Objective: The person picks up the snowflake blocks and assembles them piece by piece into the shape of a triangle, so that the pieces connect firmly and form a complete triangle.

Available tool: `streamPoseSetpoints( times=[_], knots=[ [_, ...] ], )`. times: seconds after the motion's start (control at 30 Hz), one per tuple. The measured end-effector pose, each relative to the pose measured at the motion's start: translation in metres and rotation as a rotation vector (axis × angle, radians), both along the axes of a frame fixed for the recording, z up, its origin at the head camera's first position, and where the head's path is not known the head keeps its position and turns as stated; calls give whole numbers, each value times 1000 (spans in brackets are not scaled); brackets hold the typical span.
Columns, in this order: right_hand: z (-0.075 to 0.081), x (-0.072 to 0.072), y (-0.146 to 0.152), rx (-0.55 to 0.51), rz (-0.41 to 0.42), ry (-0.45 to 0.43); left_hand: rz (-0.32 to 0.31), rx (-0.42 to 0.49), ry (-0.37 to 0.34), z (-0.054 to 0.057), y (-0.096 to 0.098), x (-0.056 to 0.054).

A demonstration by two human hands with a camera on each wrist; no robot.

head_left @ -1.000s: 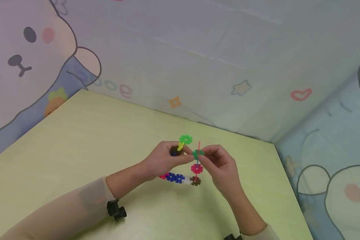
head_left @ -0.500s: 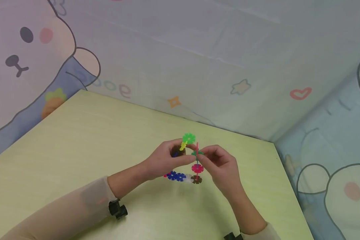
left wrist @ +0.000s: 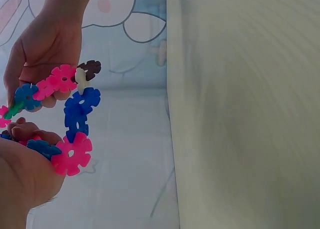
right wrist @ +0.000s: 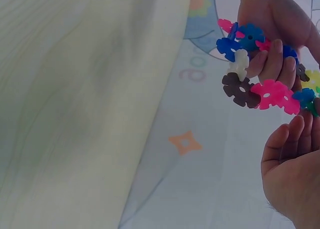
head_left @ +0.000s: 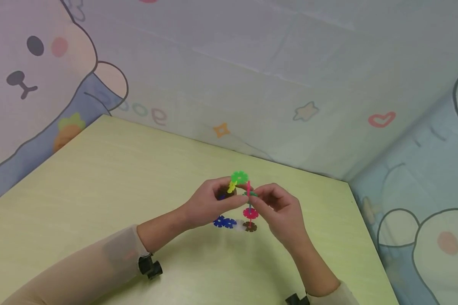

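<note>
A chain of notched plastic flower discs hangs above the table, bent into a loop between both hands. My left hand (head_left: 210, 204) holds one stretch of it, where a brown disc, a yellow disc (head_left: 232, 187) and a light green disc (head_left: 239, 178) stick up past the fingers. With thumb and fingertips, my right hand (head_left: 283, 210) pinches near a dark green disc (head_left: 252, 194). An upright pink disc (head_left: 248, 187) stands there, seen edge-on. Below hang a pink disc (head_left: 250, 213) and a brown disc (head_left: 249, 226). A white disc (right wrist: 239, 64) and blue discs (left wrist: 76, 118) continue the loop; fingers hide the rest.
The pale yellow-green table (head_left: 137, 169) lies under the hands. Printed cloth (head_left: 229, 76) with cartoon figures hangs behind it and on the right. Black wrist cameras (head_left: 150, 266) sit at both cuffs.
The upright pink disc has come down and left, near the light green disc. The dark green disc has tilted flatter. The loop's lower part has shifted slightly up and right; both hands stay nearly in place.
</note>
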State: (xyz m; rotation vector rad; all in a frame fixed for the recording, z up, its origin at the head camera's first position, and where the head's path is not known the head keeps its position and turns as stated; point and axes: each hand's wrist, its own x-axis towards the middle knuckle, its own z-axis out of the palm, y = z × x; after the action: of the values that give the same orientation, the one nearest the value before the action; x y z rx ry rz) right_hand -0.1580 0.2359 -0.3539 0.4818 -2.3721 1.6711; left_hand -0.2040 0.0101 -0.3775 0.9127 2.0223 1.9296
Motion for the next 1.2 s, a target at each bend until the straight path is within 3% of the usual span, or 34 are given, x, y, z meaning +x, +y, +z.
streamPoseSetpoints(
  times=[0.43,0.73,1.2],
  knots=[
    [7,-4,-4,6,36,55,0,142,54,1,2,-1],
    [9,-7,-6,38,63,57,60,155,60,-1,2,-1],
    [12,-9,-7,86,74,34,42,179,45,7,11,-2]
  ],
)
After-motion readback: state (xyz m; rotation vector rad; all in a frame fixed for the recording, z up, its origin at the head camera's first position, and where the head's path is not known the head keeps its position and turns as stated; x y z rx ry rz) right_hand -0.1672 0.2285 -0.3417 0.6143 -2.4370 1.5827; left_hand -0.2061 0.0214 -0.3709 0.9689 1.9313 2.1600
